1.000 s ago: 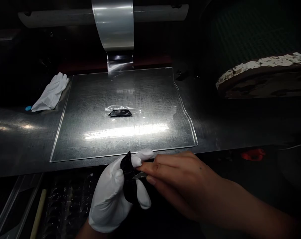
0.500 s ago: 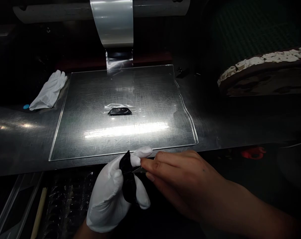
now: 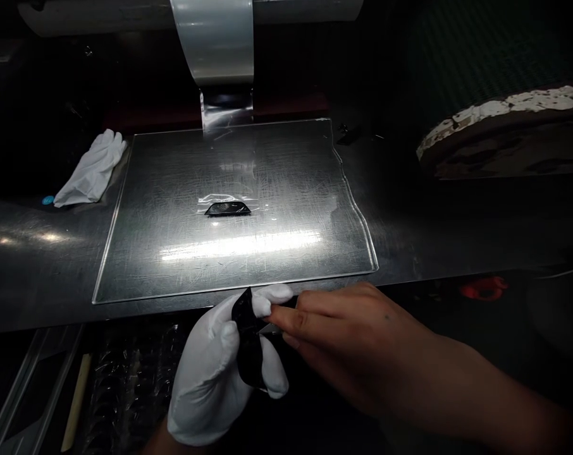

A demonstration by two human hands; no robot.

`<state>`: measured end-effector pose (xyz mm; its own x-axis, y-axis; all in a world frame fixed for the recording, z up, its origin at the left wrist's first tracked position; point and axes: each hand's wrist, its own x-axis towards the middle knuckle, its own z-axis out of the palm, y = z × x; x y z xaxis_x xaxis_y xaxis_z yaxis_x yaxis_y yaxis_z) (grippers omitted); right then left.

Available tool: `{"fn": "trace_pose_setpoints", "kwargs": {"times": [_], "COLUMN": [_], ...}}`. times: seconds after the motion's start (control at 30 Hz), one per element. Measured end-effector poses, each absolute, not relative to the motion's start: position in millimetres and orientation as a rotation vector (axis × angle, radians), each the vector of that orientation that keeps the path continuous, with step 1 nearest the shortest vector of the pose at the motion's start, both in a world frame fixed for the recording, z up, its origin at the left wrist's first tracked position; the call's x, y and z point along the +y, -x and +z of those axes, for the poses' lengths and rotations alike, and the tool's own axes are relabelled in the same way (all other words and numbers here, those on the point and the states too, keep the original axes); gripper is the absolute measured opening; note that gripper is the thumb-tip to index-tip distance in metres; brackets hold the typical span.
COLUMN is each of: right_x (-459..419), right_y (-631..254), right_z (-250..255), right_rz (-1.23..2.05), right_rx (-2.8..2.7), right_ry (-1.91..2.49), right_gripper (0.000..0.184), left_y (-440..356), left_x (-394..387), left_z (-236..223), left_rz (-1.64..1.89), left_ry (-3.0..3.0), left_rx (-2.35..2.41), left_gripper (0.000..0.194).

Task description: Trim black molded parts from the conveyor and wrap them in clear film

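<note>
My left hand, in a white glove, is closed round a small black curved piece held just below the bench's front edge. My bare right hand pinches a small metal blade whose tip rests against the black piece. On the clear scratched sheet ahead lies a second black piece under a strip of clear film.
A wide roll of clear film hangs on a bar at the back, its end reaching the sheet. A spare white glove lies at the left. A paint-flecked curved rim sits at the right, a red object below it.
Both hands have stayed together at the bench edge with only slight shifts. The view has tipped a little downward.
</note>
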<state>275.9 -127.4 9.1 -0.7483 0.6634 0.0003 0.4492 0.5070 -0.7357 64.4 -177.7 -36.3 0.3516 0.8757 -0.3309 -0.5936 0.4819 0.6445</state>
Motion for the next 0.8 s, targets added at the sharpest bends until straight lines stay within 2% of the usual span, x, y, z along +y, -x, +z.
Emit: {"fn": "trace_pose_setpoints", "kwargs": {"times": [0.13, 0.47, 0.8], "right_x": [-127.8, -134.8, -136.2], "right_y": [-277.0, -279.2, -275.3], "right_z": [8.0, 6.7, 2.0], "right_rz": [1.054, 1.112, 1.204], "right_rx": [-2.481, -2.482, -2.227], "right_ry": [0.938, 0.934, 0.924], "right_gripper": [0.033, 0.036, 0.034], "left_y": [-66.8, -68.1, -67.7], "left_x": [-176.3, -177.1, -177.8], "left_z": [-35.0, -37.6, -38.3], "left_rz": [1.011, 1.085, 1.101], "left_ry": [-0.458, -0.42, -0.397], "left_rx": [0.706, 0.715, 0.633], "left_gripper": [0.045, 0.029, 0.036]}}
